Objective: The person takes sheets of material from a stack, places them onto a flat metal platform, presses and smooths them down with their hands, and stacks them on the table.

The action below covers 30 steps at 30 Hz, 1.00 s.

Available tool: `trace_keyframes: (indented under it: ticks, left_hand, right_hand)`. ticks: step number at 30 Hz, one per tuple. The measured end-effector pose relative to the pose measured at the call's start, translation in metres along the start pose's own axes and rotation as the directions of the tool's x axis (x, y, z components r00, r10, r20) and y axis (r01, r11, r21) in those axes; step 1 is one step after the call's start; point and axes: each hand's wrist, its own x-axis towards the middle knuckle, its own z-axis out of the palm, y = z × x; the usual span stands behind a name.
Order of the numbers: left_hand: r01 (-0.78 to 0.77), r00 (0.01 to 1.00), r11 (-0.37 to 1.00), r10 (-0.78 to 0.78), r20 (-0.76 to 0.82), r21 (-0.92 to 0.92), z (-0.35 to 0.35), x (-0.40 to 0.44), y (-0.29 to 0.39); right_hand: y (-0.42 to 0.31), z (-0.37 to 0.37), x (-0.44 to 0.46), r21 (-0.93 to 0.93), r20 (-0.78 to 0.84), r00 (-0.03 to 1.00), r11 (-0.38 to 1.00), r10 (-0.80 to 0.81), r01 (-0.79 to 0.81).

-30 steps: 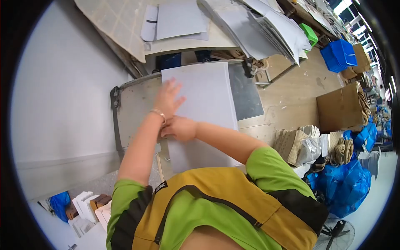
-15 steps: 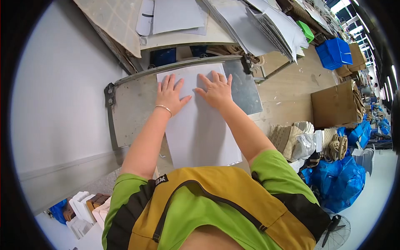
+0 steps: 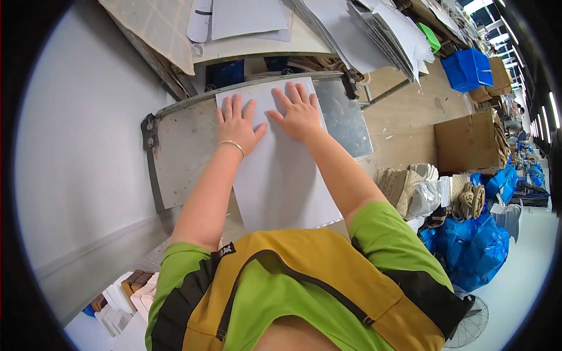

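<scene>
A long white sheet (image 3: 275,187) lies across a grey metal work surface (image 3: 187,152), its near end reaching toward my apron (image 3: 310,263). My left hand (image 3: 239,127) rests flat on the sheet's left side with the fingers spread. Flat on its upper right part lies my right hand (image 3: 297,111), fingers stretched out and thumb apart. Both palms press on the sheet, and neither hand grips anything. The sheet's far edge overlaps a metal bar (image 3: 252,88) along the back of the surface. Whether there is one sheet or a stack, I cannot tell.
Behind the bar stands a table with white sheets (image 3: 249,17) and a fanned stack of sheets (image 3: 380,41). To the right are a blue crate (image 3: 466,70), a cardboard box (image 3: 468,142), blue bags (image 3: 474,251) and a fan (image 3: 470,322). A white wall (image 3: 88,146) runs along the left.
The white sheet and both hands have shifted slightly away from me, so its far edge lies further over the bar. My hands stay flat on it. The view has tilted a little.
</scene>
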Motion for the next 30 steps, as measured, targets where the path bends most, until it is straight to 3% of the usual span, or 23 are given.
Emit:
trace_keyframes:
  ticks: [7,19,26,30]
  left_hand:
    - [0.024,0.999,0.999,-0.025,0.027,0.025,-0.0071,0.0065,0.003]
    - [0.071,0.993,0.995,-0.077,-0.085,-0.072,-0.0039,0.0066,0.0015]
    - [0.056,0.989,0.995,-0.066,-0.129,-0.083,-0.0023,0.0057,0.0008]
    - [0.058,0.99,0.994,-0.069,-0.119,-0.096,-0.0034,0.0054,0.0014]
  right_hand:
    - [-0.0007,-0.0054,0.0035,0.016,-0.014,1.0,1.0,-0.006,0.006]
    - [-0.0026,-0.0066,0.0041,-0.005,-0.013,1.0,1.0,0.012,-0.012]
    - [0.0002,-0.0014,0.0004,0.001,-0.127,0.992,1.0,-0.024,0.024]
    - [0.0008,-0.0022,0.0004,-0.017,-0.113,0.993,1.0,-0.027,0.026]
